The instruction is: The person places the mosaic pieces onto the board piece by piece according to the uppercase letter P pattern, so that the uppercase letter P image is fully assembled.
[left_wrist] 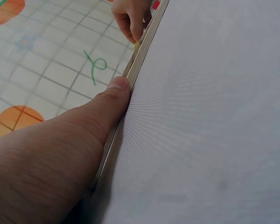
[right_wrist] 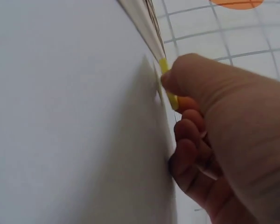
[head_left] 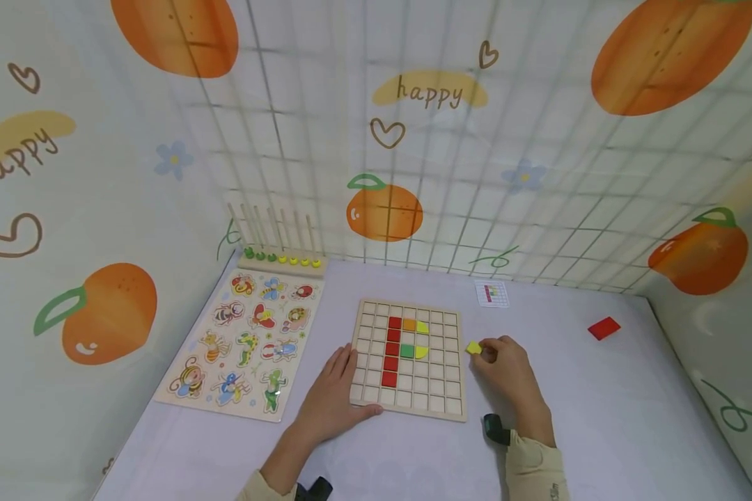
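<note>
A wooden grid board [head_left: 439, 400] lies on the table. On it are a column of red squares [head_left: 391, 351], an orange square [head_left: 409, 324], a green square [head_left: 407, 351] and two yellow rounded pieces, one of them the lower yellow piece [head_left: 421, 353]. My left hand [head_left: 329, 396] rests at the board's near left corner, fingers extended along the left side, thumb [left_wrist: 114, 100] against the near edge. Just off the board's right side, my right hand [head_left: 507, 369] pinches a small yellow piece [right_wrist: 168, 86] between thumb and forefinger, low over the table.
A small pattern card [head_left: 491, 293] lies behind the board to the right. Farther right is a red piece [head_left: 604, 328]. An insect puzzle board [head_left: 260, 376] occupies the left, with a pegged wooden rack [head_left: 282, 264] behind it. Printed cloth walls [head_left: 439, 229] enclose the table.
</note>
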A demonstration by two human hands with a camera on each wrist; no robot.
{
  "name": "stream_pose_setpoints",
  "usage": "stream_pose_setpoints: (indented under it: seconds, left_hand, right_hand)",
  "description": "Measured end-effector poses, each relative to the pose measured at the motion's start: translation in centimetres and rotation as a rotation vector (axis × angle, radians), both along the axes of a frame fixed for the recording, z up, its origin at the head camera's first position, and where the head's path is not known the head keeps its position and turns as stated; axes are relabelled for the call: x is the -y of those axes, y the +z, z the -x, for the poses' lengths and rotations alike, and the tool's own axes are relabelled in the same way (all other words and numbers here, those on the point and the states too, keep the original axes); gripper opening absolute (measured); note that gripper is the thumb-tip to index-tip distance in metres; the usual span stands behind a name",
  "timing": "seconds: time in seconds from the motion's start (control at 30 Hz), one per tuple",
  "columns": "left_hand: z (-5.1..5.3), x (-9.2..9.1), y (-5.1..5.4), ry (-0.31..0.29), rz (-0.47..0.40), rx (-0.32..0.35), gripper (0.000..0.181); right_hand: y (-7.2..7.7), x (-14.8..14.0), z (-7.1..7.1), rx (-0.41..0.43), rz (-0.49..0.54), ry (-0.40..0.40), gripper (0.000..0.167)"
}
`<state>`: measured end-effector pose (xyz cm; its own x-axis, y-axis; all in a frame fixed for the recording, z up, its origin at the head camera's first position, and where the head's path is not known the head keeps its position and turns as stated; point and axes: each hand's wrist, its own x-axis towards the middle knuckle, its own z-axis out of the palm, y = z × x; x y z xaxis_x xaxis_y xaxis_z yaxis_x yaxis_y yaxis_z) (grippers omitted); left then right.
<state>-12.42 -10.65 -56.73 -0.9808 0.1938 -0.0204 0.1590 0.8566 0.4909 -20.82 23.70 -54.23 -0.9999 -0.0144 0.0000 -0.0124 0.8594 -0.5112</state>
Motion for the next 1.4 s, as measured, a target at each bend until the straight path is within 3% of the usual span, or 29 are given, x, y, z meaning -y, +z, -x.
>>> stream_pose_setpoints:
  seconds: [0.23,0.5,0.97,1.4]
  left_hand:
    - [0.1,0.1,0.1,-0.002,0.005,0.001,0.122]
    - [-0.2,0.0,0.5,0.003,-0.019,0.014,0.121]
    - [-0.1,0.0,0.2,-0.003,-0.004,0.000,0.122]
    - [-0.1,0.0,0.4,-0.005,-0.004,-0.004,0.121]
  right_hand:
    - [0.7,0.4,0.3,-0.044,0.023,0.060,0.032]
    - [1.4,2.0,0.7,-0.051,0.067,0.218,0.024]
    - [1.9,4.9,2.7,-0.032,0.004,0.441,0.021]
    - [1.6,5.6,3.9,-0.014,-0.062,0.501,0.022]
